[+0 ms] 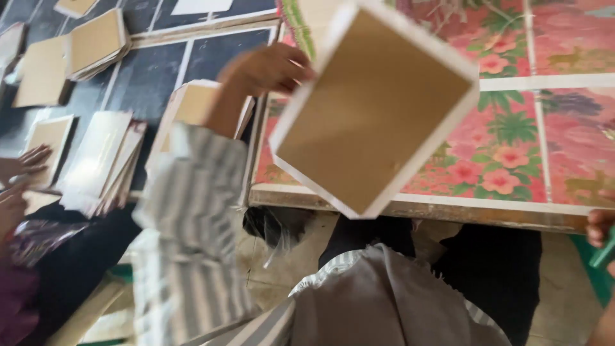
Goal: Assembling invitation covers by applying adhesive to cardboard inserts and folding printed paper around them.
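My left hand (268, 66), on a striped sleeve, reaches forward and grips the left edge of a brown rectangular board with a white border (375, 109). The board is tilted, blurred, and held above the front edge of a table covered in pink floral sheets (506, 150). Only the curled fingers of my right hand (599, 227) show at the right edge, beside the table's front rim. A green object (605, 254) lies just under those fingers; whether they grip it is unclear.
Stacks of similar brown boards (96, 43) (106, 160) lie on a dark surface to the left. Another stack (195, 106) sits under my left forearm. Another person's hands (22, 161) rest at the far left. Bare floor (564, 301) shows below the table.
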